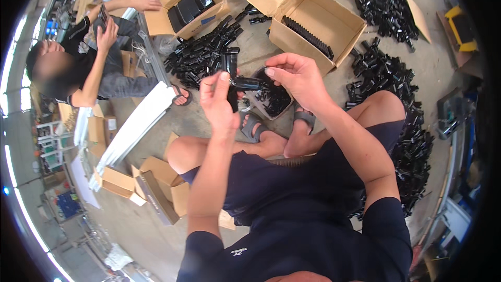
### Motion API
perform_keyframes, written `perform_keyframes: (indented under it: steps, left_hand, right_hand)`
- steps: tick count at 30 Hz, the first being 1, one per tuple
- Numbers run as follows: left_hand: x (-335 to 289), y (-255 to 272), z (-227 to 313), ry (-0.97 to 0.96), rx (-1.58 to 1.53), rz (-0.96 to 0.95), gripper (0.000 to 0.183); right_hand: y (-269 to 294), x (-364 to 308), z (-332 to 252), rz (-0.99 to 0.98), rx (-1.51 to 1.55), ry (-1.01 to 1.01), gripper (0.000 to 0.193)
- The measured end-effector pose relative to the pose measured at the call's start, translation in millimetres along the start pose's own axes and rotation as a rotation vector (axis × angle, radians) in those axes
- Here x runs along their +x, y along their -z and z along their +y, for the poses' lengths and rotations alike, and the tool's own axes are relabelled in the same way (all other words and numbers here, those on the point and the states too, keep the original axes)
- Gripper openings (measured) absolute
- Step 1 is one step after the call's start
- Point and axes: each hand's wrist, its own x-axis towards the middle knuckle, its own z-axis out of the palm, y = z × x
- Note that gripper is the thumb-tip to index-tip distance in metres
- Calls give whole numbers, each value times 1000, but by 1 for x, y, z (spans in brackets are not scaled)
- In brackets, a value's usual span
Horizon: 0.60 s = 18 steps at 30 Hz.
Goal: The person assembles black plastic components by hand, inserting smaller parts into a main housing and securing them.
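My left hand (218, 102) is closed round a black tee-shaped plastic fitting (229, 61), whose side branch points right. The fitting is held upright in front of my knees. To its right, the thumb and forefinger of my right hand (300, 79) are pinched together close to the branch's end. Something small and dark may be between those fingertips, too small to make out. Under my right hand a tub (286, 113) on the floor holds many small black parts (270, 99). My feet in grey sandals (252, 125) stand on either side of it.
Heaps of black fittings lie ahead left (195, 55), far right (383, 8) and beside my right leg (409, 151). An open carton (344, 23) has a row of black pieces; another carton (156, 21) holds black packs. A person (68, 68) sits at left, holding a phone.
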Motion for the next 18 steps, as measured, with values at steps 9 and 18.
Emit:
perform_keyframes:
  steps: [9, 18]
  left_hand:
    - [-58, -61, -35, -109, 61, 19, 12]
    - [-60, -79, -33, -227, 130, -31, 11]
  right_hand:
    - [25, -24, 4, 31, 90, -131, 13]
    - [34, -25, -6, 35, 114, -153, 16]
